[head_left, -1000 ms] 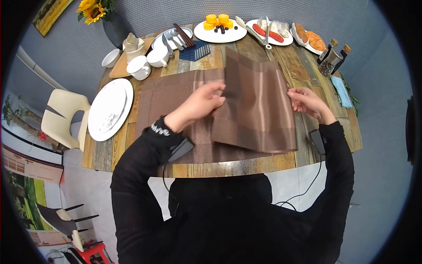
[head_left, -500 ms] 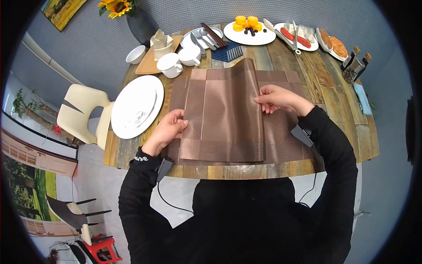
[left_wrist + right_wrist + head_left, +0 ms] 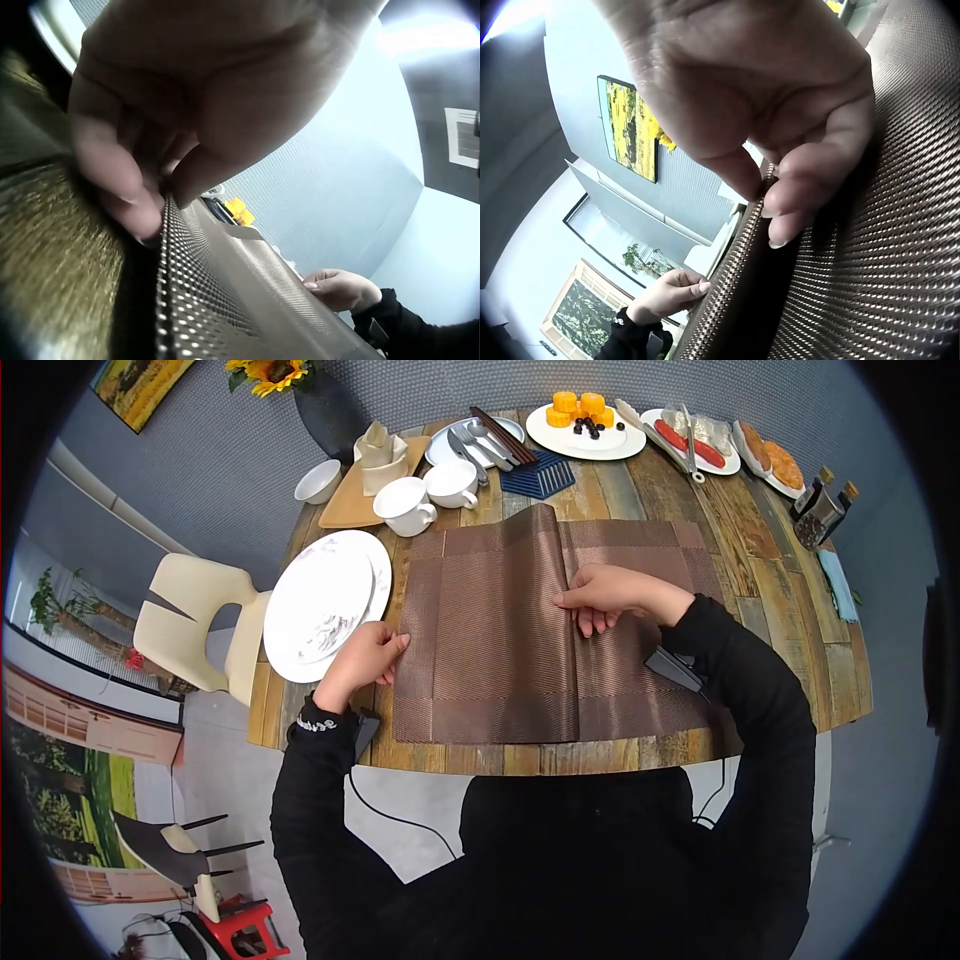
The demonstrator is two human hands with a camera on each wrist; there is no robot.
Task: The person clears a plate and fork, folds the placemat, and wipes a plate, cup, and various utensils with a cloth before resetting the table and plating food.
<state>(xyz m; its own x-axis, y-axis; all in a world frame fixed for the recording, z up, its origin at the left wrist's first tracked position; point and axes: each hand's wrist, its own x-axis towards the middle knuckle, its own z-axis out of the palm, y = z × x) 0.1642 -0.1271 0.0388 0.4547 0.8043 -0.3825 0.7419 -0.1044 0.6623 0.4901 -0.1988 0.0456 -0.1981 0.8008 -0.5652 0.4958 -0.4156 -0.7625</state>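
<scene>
Two brown woven placemats overlap on the wooden table. My left hand [image 3: 362, 657] pinches the left edge of the upper placemat [image 3: 480, 630] between thumb and fingers, close over the tabletop in the left wrist view. With my right hand [image 3: 612, 598] I pinch its right edge, which stands up in a curved ridge. The lower placemat [image 3: 660, 550] shows flat to the right, partly under the upper one and my right forearm. Close beside my left hand lie stacked white plates [image 3: 315, 585], the top one with a grey pattern.
White cups [image 3: 403, 507], a tray with folded napkins [image 3: 385, 465], a plate of cutlery and chopsticks [image 3: 497, 440] and a blue trivet [image 3: 537, 475] stand beyond the mats. Along the back are a corn plate [image 3: 600, 445], a sausage plate [image 3: 720, 463], bread and grinders [image 3: 818, 520].
The upper placemat has swung left and come down over the left part of the table. Both hands shifted left from a second ago; lately its left side has lowered with my left hand.
</scene>
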